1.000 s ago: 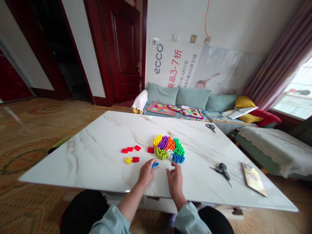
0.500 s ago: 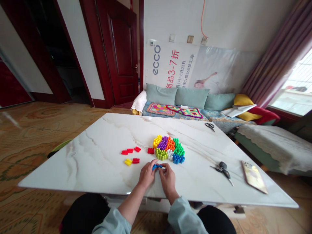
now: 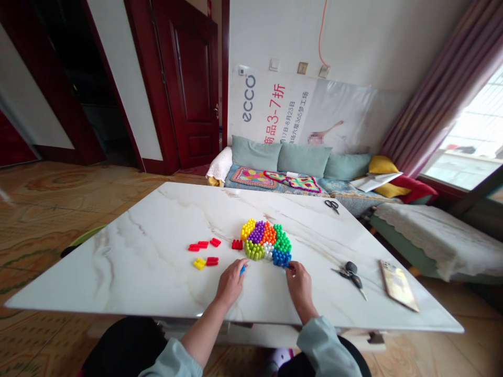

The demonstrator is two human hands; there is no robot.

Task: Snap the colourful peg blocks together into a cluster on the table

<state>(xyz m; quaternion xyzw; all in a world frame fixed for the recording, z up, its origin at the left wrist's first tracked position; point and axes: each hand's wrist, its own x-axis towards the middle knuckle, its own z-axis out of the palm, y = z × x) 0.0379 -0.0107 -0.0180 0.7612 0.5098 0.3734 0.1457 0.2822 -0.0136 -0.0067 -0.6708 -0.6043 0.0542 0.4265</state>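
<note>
Small bead-like pieces stand grouped by colour on the white marble-patterned table: yellow (image 3: 248, 229), purple (image 3: 257, 233), orange (image 3: 269, 233), green (image 3: 282, 240), olive (image 3: 254, 250), white (image 3: 268, 250) and blue (image 3: 280, 257). My left hand (image 3: 231, 280) is closed on a blue piece (image 3: 242, 269) in front of the olive group. At the near right edge of the blue group, my right hand (image 3: 298, 283) pinches a blue piece (image 3: 287, 264). Several red pieces (image 3: 203, 244) and a yellow piece (image 3: 199, 263) lie to the left; another red piece (image 3: 237, 244) sits beside the yellow group.
On the right of the table (image 3: 129, 262) lie black-handled scissors (image 3: 354, 276) and a phone (image 3: 398, 285). Another pair of scissors (image 3: 332, 204) rests near the far edge. A sofa with cushions (image 3: 304, 158) stands behind the table.
My hands have moved apart. The right hand went right to the blue group with a blue piece, while the left still holds blue. The whole view has shifted slightly.
</note>
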